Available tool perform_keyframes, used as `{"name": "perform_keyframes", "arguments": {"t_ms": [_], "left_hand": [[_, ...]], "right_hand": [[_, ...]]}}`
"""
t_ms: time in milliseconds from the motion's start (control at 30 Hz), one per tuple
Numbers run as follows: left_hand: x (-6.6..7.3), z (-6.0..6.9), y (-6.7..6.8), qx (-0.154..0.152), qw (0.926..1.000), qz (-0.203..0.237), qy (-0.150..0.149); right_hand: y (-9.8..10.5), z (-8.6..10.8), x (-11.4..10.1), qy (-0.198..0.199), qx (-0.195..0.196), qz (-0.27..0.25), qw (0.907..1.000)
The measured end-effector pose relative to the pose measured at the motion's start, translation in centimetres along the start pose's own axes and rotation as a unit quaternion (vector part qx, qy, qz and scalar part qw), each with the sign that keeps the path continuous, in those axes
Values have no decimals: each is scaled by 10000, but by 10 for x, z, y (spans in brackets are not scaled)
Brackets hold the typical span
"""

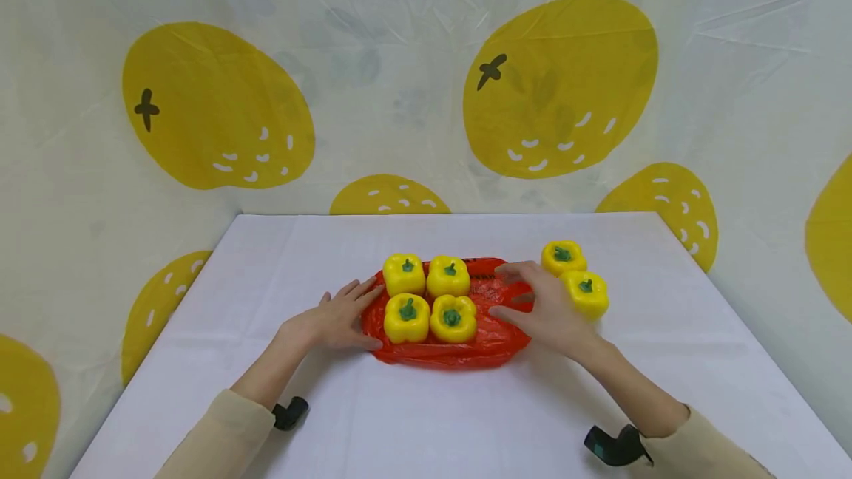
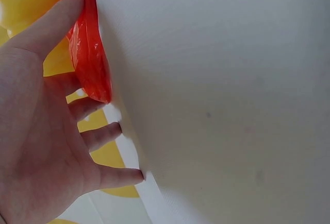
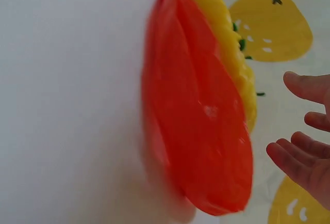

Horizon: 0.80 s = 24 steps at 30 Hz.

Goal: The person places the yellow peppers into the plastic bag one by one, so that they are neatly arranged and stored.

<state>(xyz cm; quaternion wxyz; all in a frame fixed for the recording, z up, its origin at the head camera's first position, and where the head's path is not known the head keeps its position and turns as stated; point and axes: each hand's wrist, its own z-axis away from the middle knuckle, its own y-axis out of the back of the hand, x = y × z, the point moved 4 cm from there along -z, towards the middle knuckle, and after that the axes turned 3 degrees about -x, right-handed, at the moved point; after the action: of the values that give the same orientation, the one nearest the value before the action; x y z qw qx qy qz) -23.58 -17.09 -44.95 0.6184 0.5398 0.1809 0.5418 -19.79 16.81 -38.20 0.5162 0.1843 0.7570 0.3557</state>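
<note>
Several yellow bell peppers (image 1: 407,318) with green stems stand close together on a red plastic bag (image 1: 495,342), toward its left part. My left hand (image 1: 333,321) is at the bag's left edge, fingers spread; in the left wrist view its thumb lies against the red plastic (image 2: 93,54). Over the bag's right end hovers my right hand (image 1: 549,313), its fingers apart and nothing between them. The right wrist view has that hand (image 3: 304,157) apart from the bag. Two more peppers (image 1: 563,256) sit just beyond the right hand, off the bag.
A white cloth covers the table (image 1: 426,427). Behind and at the sides hangs a pale curtain (image 1: 393,80) printed with large yellow fruit. Black wrist cameras (image 1: 615,446) are worn below both hands.
</note>
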Motion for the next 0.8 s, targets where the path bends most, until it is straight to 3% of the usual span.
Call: {"name": "perform_keyframes", "arguments": {"t_ms": [200,433,600,800], "left_hand": [[-1,0,0,16,10000,-19,-49],[0,-1,-1,9,10000,-53,-5],[0,-2,-2,-2,10000,-9,-17],[0,-1,-1,42,10000,3,6]], "right_hand": [[28,5,9,35,357,-311,9989],[55,12,19,-145,677,-43,9976],[75,18,28,-456,714,123,9963],[91,20,49,-509,532,247,9970]]}}
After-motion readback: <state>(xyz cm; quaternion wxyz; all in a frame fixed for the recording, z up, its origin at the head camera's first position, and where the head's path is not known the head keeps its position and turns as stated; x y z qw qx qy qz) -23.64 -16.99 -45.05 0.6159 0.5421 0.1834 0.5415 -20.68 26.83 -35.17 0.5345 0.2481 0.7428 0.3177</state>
